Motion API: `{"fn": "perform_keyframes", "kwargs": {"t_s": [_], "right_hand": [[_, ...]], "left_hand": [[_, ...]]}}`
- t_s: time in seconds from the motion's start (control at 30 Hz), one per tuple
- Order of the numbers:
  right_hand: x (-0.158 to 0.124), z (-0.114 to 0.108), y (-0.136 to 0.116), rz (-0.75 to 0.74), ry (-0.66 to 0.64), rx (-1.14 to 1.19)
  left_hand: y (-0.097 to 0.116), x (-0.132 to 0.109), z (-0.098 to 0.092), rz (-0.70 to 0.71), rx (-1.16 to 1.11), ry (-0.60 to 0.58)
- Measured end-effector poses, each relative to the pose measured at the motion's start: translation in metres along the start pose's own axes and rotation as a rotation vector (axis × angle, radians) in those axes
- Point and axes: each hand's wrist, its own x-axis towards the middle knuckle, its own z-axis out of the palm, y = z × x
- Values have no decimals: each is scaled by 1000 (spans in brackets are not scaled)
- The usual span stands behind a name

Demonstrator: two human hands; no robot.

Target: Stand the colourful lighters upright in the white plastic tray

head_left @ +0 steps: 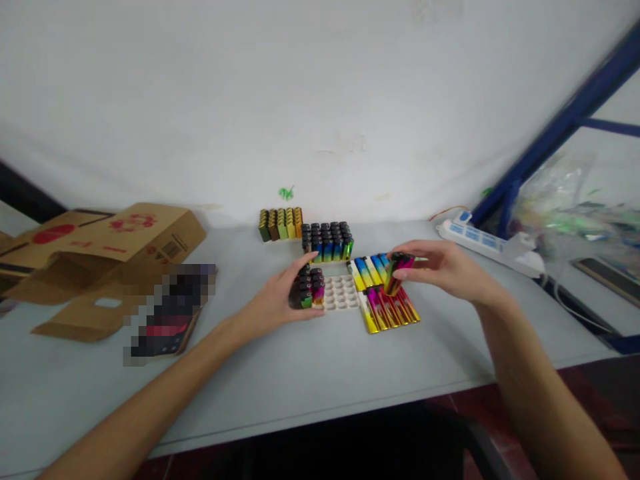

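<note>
Standing near, I see the pale bench (300,373) carrying everything, with an opened cardboard box (150,233) at its left side. The left hand (275,297) spans the left end of a white tray (343,293); its fingers clasp the near and far sides, I suppose so that it does not slide. Rows of lighters (393,317) lie flat just right of it, perhaps for easy reach. Above them, a magenta-and-gold bundle (393,283), count unclear, is pinched, tilted, by the right hand (443,270).
</note>
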Motion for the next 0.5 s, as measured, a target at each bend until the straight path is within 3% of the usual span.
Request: {"fn": "perform_keyframes", "kwargs": {"t_s": [0.1,0.2,0.37,0.5], "right_hand": [[-25,-36,5,188,-141,-134],[-36,-57,20,292,-203,-279],[-34,-57,44,328,-276,-352],[-31,-46,46,353,-218,-422]], "left_hand": [[0,0,1,-4,-3,-11],[-1,0,1,4,11,-8],[-1,0,0,5,17,-7],[-1,0,0,5,7,0]]}}
